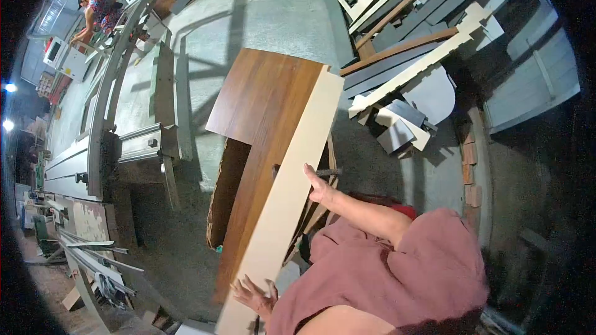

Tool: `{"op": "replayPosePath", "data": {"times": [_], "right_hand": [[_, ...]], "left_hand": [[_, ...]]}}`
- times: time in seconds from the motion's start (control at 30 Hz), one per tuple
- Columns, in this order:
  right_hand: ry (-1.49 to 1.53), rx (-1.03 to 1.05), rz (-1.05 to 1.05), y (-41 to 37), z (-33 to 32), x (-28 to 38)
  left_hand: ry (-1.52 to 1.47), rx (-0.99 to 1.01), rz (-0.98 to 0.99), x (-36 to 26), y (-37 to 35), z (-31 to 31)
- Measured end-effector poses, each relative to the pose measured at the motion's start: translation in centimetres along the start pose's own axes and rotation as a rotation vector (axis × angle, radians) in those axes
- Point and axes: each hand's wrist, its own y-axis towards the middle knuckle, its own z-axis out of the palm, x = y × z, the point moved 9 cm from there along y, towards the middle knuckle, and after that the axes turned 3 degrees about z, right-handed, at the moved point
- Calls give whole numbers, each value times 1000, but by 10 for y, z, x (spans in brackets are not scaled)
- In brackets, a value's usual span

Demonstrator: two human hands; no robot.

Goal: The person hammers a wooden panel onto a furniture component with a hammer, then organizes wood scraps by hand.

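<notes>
A long cream board [292, 177] lies along the edge of a wood-grain brown panel [267, 96]. My right hand [320, 189] is at the cream board's right edge, with a digit on its upper face and the other fingers apparently curled round the edge, partly hidden. Near the board's lower end, my left hand [253, 296] rests with its fingers spread on the surface. Under the panel shows a brown cardboard-like piece [218, 211]. Close to my right hand, a dark metal rod [329, 172] sticks out beyond the board's edge.
A saw-like machine with a long metal rail [102, 127] stands on the left. Stacked boards and offcuts [403, 56] lie at the upper right, near bricks [470, 174]. Metal strips [102, 254] lie at lower left. Another person [99, 12] bends over in the far left.
</notes>
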Motion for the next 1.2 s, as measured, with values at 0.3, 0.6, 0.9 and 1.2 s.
{"op": "replayPosePath", "data": {"times": [0.3,0.6,0.9,1.2], "right_hand": [[74,-24,-198,-76,76,41],[103,-55,-220,-92,38,67],[220,-180,-67,-23,-59,201],[-652,-118,-211,8,-119,460]], "left_hand": [[-1463,9,-420,7,-19,-19],[-1879,-188,-357,-73,81,-76],[-1760,-128,-431,-208,205,-54],[-1292,71,-28,-531,410,22]]}}
